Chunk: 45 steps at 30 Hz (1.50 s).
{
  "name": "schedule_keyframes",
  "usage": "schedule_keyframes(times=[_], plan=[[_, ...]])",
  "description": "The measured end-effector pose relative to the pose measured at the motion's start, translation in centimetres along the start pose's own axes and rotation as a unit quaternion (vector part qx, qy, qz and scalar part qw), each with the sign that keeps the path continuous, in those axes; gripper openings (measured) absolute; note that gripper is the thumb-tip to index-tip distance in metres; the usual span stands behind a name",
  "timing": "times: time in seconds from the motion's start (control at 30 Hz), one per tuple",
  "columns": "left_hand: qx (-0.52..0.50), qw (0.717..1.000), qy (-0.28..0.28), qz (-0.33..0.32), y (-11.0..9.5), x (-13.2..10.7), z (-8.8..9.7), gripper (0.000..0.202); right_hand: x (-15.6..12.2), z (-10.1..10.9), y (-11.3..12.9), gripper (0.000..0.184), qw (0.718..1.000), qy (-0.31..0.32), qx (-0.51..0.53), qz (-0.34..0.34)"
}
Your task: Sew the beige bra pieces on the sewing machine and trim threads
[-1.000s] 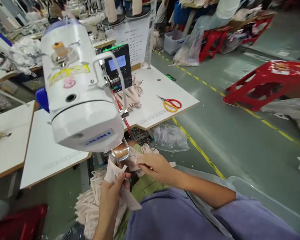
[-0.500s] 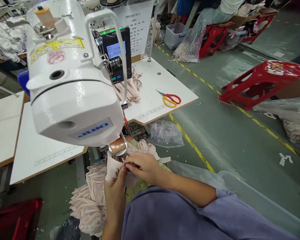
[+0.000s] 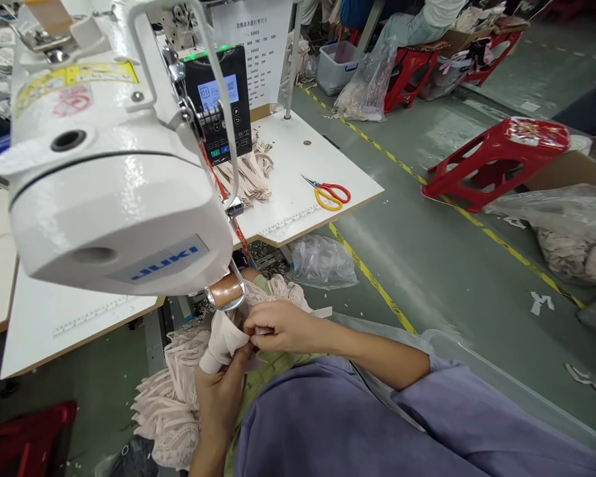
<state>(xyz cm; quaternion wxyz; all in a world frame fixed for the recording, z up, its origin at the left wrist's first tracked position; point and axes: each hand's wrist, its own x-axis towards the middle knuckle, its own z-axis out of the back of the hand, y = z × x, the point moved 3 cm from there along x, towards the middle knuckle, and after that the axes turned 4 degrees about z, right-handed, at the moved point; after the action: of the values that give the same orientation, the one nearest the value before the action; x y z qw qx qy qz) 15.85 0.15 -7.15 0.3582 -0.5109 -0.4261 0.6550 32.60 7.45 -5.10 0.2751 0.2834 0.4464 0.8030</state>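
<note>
My left hand (image 3: 222, 391) is closed on a pale pink fabric piece (image 3: 223, 339), holding it up just under the head of a white sewing machine (image 3: 104, 165). My right hand (image 3: 281, 326) pinches the same piece at its right edge, fingers pressed together. A copper-coloured round part (image 3: 224, 291) of the machine sits directly above the fabric. A heap of pink lace pieces (image 3: 171, 404) lies in my lap below both hands.
Red and yellow scissors (image 3: 329, 193) and a bundle of pink strips (image 3: 246, 173) lie on the white table (image 3: 298, 159). A clear plastic bag (image 3: 320, 260) sits under it. A tipped red stool (image 3: 496, 159) lies on the green floor with yellow lines.
The view has dipped and moved closer to the machine. My hands have drawn together on the fabric piece, which is now folded tighter under the machine head.
</note>
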Motion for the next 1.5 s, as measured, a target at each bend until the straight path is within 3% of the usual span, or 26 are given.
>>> schedule_keyframes(times=[0.1, 0.23, 0.33, 0.47, 0.6, 0.73, 0.87, 1.03, 1.33, 1.5], plan=[[-0.001, 1.0, 0.015, 0.014, -0.3, 0.4, 0.0, 0.031, -0.1, -0.3, -0.2, 0.011, 1.0, 0.013, -0.011, 0.006], [0.019, 0.995, 0.087, 0.052, -0.6, 1.0, -0.2, 0.035, -0.4, -1.2, -0.9, 0.004, 0.999, -0.023, -0.01, -0.034], [0.037, 0.993, 0.09, 0.064, -0.4, 1.2, 0.0, 0.036, -0.7, -1.5, -1.1, 0.003, 0.998, -0.041, -0.006, -0.054], [0.084, 0.994, 0.056, 0.04, -0.5, 1.4, 0.6, 0.039, -0.8, -0.5, -1.3, 0.013, 0.993, -0.021, 0.072, -0.094], [0.127, 0.987, 0.098, 0.016, -1.5, 1.7, 0.9, 0.042, -1.1, 0.9, -1.7, 0.018, 0.98, -0.015, 0.111, -0.167], [0.163, 0.976, 0.142, -0.006, -2.7, 1.5, 0.7, 0.039, -1.2, 1.6, -1.0, 0.017, 0.99, -0.026, 0.044, -0.129], [0.161, 0.975, 0.149, -0.047, -3.9, 1.1, -0.2, 0.035, -1.0, 1.6, -0.1, 0.013, 0.996, 0.009, -0.023, -0.081], [0.158, 0.976, 0.146, -0.02, -4.2, 1.0, -0.7, 0.038, -0.6, 1.8, 0.2, 0.017, 0.997, 0.029, -0.03, -0.061], [0.173, 0.98, 0.102, 0.003, -3.8, 2.0, 0.1, 0.031, 0.5, 2.5, -1.3, 0.016, 0.989, 0.059, 0.07, -0.115], [0.08, 0.99, 0.104, 0.058, -2.7, 2.8, -0.2, 0.035, -0.2, 1.6, -2.1, 0.027, 0.934, 0.076, 0.267, -0.225]])
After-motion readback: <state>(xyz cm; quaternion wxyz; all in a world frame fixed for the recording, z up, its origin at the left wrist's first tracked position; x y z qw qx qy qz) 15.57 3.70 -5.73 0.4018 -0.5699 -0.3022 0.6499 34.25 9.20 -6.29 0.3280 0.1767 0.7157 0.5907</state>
